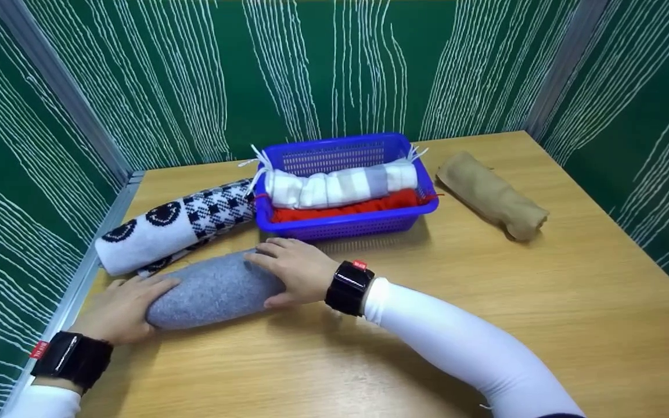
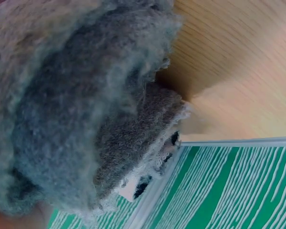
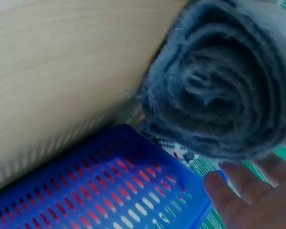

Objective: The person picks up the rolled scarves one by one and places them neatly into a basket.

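Note:
A rolled grey scarf (image 1: pixel 212 290) lies slantwise near the left front of the table, and both hands hold it. My left hand (image 1: pixel 117 310) grips its left end, fingers over the top. At the right end, my right hand (image 1: pixel 299 270) has its fingers across the far side and its thumb on the near side. The right wrist view shows the spiral end of the grey roll (image 3: pixel 214 90) with fingertips against it. In the left wrist view, fuzzy grey layers (image 2: pixel 66 109) hide most of the left hand.
Behind the grey roll stands a blue basket (image 1: pixel 340 223) holding a white checked scarf (image 1: pixel 340 186) and a red rolled cloth (image 1: pixel 363 204). A black-and-white patterned roll (image 1: pixel 160 229) lies left of it, a tan roll (image 1: pixel 491 194) right. Green panels (image 1: pixel 340 69) enclose the table (image 1: pixel 485 278).

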`<state>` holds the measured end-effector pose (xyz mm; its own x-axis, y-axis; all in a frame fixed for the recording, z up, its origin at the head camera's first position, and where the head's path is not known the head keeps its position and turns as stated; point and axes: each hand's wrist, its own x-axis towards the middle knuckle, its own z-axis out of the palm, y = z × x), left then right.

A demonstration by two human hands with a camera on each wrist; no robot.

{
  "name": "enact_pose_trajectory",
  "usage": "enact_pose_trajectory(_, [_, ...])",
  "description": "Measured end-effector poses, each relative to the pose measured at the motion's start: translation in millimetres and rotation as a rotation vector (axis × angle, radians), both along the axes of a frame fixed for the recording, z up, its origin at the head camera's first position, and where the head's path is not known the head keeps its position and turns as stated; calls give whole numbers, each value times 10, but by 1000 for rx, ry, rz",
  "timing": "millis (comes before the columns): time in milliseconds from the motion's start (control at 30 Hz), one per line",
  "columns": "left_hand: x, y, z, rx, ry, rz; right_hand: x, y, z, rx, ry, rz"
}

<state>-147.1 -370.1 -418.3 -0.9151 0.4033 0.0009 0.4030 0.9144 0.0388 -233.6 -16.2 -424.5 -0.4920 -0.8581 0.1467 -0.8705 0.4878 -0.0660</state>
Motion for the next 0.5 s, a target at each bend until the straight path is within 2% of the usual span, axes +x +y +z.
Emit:
enact_pose_trajectory(233, [16, 10, -8, -17, 13, -1, -28, -97, -91, 42, -50, -35])
enact_pose_trajectory(500, [23, -12, -36, 32, -11, 22, -66, -147, -167, 58, -118, -80])
